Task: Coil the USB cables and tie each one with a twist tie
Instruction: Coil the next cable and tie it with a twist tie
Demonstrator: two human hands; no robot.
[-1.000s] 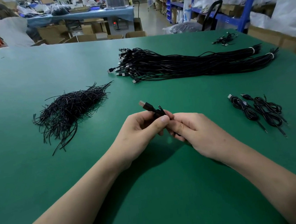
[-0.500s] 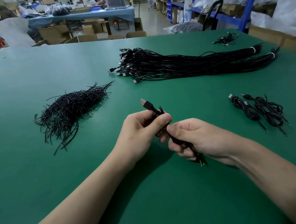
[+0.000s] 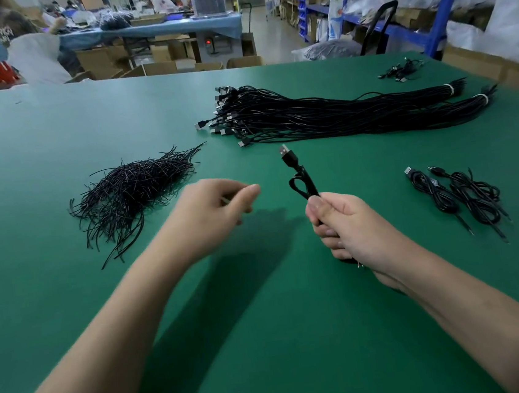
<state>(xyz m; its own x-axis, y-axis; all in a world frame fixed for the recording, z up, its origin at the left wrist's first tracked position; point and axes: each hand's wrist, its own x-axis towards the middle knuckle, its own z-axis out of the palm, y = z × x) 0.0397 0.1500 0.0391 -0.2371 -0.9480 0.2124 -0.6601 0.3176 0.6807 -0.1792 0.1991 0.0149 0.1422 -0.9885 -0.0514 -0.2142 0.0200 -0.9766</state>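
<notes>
- Whereas both hands were pinched together on the cable a half-second ago, only the right hand [image 3: 348, 228] has it now, fist clenched round the coiled cable [image 3: 311, 185], thumb on top.
- Coil pokes out of the fist toward 12 o'clock, one loop showing; USB plug [image 3: 286, 155] at the tip, clear of the table [image 3: 52, 128]. Lower end of the coil is hidden under the fingers.
- Left hand [image 3: 212, 215] has let go and swung out toward 9 o'clock. It is blurred, fingers loosely curled, nothing seen in it.
- Pile of twist ties [image 3: 133, 193] lies beyond it at 10 o'clock, not yet touched.
- Reading: coiling of this cable looks finished, and the left hand is going for a tie. One-handed hold must keep the loops from springing.
- Two tied coils [image 3: 456, 194] lie at 3 o'clock; the bundle of uncoiled cables [image 3: 323, 116] sits at 12 to 1 o'clock, so plenty remain.
</notes>
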